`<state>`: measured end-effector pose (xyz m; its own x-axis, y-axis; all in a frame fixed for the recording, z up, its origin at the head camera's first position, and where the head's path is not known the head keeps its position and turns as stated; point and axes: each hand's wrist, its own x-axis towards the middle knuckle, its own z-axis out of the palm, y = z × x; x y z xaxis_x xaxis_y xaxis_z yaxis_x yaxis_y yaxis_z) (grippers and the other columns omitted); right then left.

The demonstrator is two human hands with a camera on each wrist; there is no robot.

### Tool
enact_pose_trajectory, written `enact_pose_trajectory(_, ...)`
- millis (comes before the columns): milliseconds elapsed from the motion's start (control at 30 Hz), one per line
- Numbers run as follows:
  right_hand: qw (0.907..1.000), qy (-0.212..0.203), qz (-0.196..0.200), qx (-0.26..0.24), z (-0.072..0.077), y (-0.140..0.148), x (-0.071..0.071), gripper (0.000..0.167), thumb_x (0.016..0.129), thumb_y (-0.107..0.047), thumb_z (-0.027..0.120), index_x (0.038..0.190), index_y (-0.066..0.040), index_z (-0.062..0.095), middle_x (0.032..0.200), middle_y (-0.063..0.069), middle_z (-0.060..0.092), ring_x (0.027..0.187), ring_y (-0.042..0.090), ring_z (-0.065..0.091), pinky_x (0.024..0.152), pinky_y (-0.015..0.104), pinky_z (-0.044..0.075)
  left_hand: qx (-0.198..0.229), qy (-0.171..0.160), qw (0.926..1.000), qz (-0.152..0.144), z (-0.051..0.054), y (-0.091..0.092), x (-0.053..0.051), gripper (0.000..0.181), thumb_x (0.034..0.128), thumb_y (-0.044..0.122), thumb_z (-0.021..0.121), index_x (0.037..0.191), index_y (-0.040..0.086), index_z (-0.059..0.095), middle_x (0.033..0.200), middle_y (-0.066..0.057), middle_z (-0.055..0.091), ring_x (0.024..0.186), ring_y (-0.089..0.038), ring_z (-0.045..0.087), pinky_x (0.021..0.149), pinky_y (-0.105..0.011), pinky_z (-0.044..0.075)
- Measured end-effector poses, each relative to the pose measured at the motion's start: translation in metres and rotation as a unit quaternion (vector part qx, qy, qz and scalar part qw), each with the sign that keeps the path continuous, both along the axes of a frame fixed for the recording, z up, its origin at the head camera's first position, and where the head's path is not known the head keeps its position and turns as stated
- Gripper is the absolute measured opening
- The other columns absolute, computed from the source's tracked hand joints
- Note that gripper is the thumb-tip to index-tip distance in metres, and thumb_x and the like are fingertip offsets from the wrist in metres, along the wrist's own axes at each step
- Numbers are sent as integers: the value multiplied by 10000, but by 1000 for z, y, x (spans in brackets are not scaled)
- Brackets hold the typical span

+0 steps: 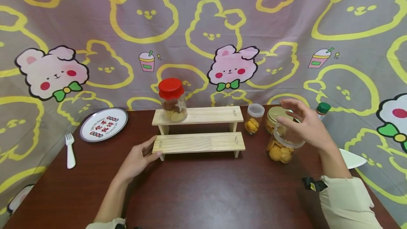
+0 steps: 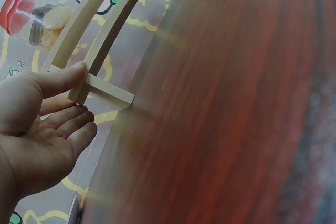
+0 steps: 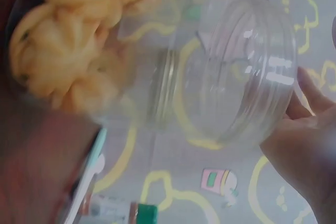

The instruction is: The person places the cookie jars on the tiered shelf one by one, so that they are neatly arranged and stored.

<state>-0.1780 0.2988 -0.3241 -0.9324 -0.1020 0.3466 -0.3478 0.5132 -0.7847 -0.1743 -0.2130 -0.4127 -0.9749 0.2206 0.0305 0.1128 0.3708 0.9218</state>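
Note:
My left hand [image 1: 136, 160] pinches the left end of the lower board of a two-tier wooden shelf [image 1: 198, 143]. In the left wrist view the thumb [image 2: 60, 80] lies on the board's end, the other fingers below it. My right hand [image 1: 306, 124] is held over a clear jar of cookies [image 1: 280, 151], thumb and fingers apart. The right wrist view shows this jar [image 3: 236, 72] close up, with the hand [image 3: 310, 140] beside its top end; whether they touch I cannot tell. A red-lidded jar [image 1: 173, 101] stands at the left of the upper board.
Right of the shelf are a small white-lidded jar [image 1: 254, 119], a gold-lidded jar [image 1: 274, 116] and a green-capped bottle [image 1: 322, 109]. A white dish [image 1: 353, 159] lies partly behind the right forearm. At the left are a plate [image 1: 103, 124] and a white fork [image 1: 70, 153].

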Motion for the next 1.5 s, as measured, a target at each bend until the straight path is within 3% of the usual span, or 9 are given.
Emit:
enact_pose_trajectory(333,9992,-62,282,259,-20,24,5,481,952,-102,727,1354,45,508,1304,20,533,1187,38,533,953,95,430,2,-60,10000,-31,-1,-1,0,722,959,117,719,1540,-71,333,1578,-221,339,1437,-343,334,1083,-392,362)
enact_pose_trajectory(467,9986,-174,370,334,-24,30,7,465,958,-103,717,1357,22,512,1317,17,529,1153,23,575,918,93,450,-5,-83,10000,-21,-1,0,0,725,959,120,720,1543,-64,331,1580,-215,339,1439,-339,334,1084,-387,358)
enact_pose_trajectory(700,9958,-394,593,568,-26,35,9,556,944,-112,735,1427,21,494,1408,214,505,1175,-49,528,914,79,424,-46,-37,10000,-33,0,0,0,724,960,115,718,1541,-69,328,1580,-227,331,1440,-365,328,1096,-437,345)
enact_pose_trajectory(900,9928,-673,786,604,-29,37,9,630,928,-118,758,1464,30,460,1433,223,510,1101,-49,589,868,120,477,-56,-103,9999,2,0,0,0,723,960,111,716,1543,-68,327,1582,-216,334,1447,-348,319,1103,-437,338)
enact_pose_trajectory(1133,9880,-1024,352,1099,-34,41,9,701,894,-255,806,1482,-81,466,1286,124,612,1038,68,590,818,192,489,-42,-144,9999,-2,-3,-1,-2,729,962,119,715,1548,-61,321,1595,-200,320,1453,-327,309,1088,-377,347)
enact_pose_trajectory(1267,9879,-1107,587,919,-37,43,8,762,870,-198,827,1498,-58,419,1375,144,551,1140,-5,528,877,131,453,-78,-161,9998,36,-4,0,-2,732,959,119,719,1549,-56,323,1592,-193,330,1448,-316,319,1084,-374,351)
enact_pose_trajectory(1367,9883,-1048,685,874,-38,44,8,781,854,-177,842,1495,-43,417,1389,156,543,1167,-20,511,896,100,433,-87,-165,9998,47,-4,0,-1,734,957,113,719,1548,-61,321,1590,-197,330,1447,-321,321,1087,-387,347)
enact_pose_trajectory(1500,9902,-734,453,1097,-40,42,9,762,826,-198,867,1467,-55,482,1274,135,628,1076,41,574,848,133,460,-90,-154,9998,32,-4,0,-2,734,956,105,718,1548,-65,319,1589,-202,329,1446,-323,322,1086,-389,346)
